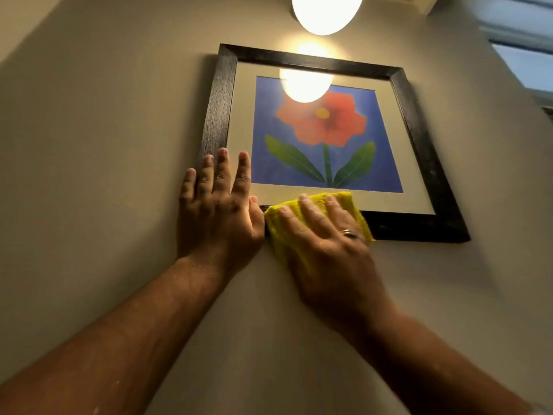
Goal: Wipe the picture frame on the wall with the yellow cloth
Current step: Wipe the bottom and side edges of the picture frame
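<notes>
A black picture frame [419, 136] hangs on the beige wall, holding a red flower on a blue ground behind glass. My left hand [218, 208] lies flat with fingers spread over the frame's lower left corner and the wall beside it. My right hand [326, 244] presses the yellow cloth [278, 235] against the frame's bottom edge, just right of that corner. The cloth covers part of the bottom rail and hangs a little below it. A ring shows on one right finger.
A lit round wall lamp [326, 10] sits just above the frame and glares on the glass. A window [526, 61] is at the upper right. Bare wall [89, 175] stretches left of and below the frame.
</notes>
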{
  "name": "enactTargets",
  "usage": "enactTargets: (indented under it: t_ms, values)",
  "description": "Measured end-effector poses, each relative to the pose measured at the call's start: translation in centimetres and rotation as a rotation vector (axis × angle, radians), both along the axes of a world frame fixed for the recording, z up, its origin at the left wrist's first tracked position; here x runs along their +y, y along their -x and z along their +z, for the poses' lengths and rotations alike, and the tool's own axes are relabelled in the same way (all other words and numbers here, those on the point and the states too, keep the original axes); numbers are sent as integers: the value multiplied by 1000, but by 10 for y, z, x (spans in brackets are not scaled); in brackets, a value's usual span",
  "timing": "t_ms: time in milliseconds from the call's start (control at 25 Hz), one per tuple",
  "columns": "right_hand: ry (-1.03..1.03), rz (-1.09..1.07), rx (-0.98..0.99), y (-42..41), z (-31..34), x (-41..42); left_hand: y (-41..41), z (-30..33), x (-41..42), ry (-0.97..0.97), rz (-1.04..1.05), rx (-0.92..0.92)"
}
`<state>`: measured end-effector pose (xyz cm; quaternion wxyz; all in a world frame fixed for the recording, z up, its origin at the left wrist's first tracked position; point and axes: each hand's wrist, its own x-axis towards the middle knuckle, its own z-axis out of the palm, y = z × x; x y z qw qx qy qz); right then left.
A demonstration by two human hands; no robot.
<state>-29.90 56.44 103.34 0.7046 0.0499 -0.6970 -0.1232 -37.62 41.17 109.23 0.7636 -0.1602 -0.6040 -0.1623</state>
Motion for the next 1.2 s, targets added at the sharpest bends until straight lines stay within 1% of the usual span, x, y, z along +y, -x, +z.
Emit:
enactTargets:
  t_ms: [40,80,200,280,360,440,520,600,720,760,800,840,960,1040,1120,1200]
  values:
    - [-48,3,-13,3,-3,-1,-2,0,0,5,14,-10]
    - [-50,-3,-25,0,-3,9,-2,0,0,8,18,-20]
    - [106,-42,9,-25,-2,60,-5,-1,0,-2,35,-25]
    - [173,-54,47,-31,4,65,-7,-3,1,-10,61,-24]
    - [66,-74,35,-26,16,38,-9,-4,1,-17,92,-25]
    - [-77,-66,-31,-18,21,16,-9,-4,2,-15,115,-30]
    - [-115,-81,-63,-19,22,22,-8,-4,1,-17,107,-40]
    - [-32,-100,-28,-29,17,53,-9,-4,1,-10,90,-42]
    - [236,-76,3,-48,15,101,-9,-4,0,7,54,-47]
    - [325,-33,28,-49,16,101,-8,-5,0,12,48,-38]
    - [360,4,58,-46,18,88,-7,-5,1,20,43,-32]
    - [329,17,85,-36,19,64,-6,-4,0,34,39,-31]
    - [29,51,25,3,12,-9,-5,-5,-4,83,21,-31]
    - [-44,36,-11,4,11,-1,-6,-8,-8,121,22,-47]
    - [39,-36,31,-6,8,46,-7,-10,-12,161,24,-57]
    - [237,-10,60,-23,3,95,-8,-11,-15,212,48,-70]
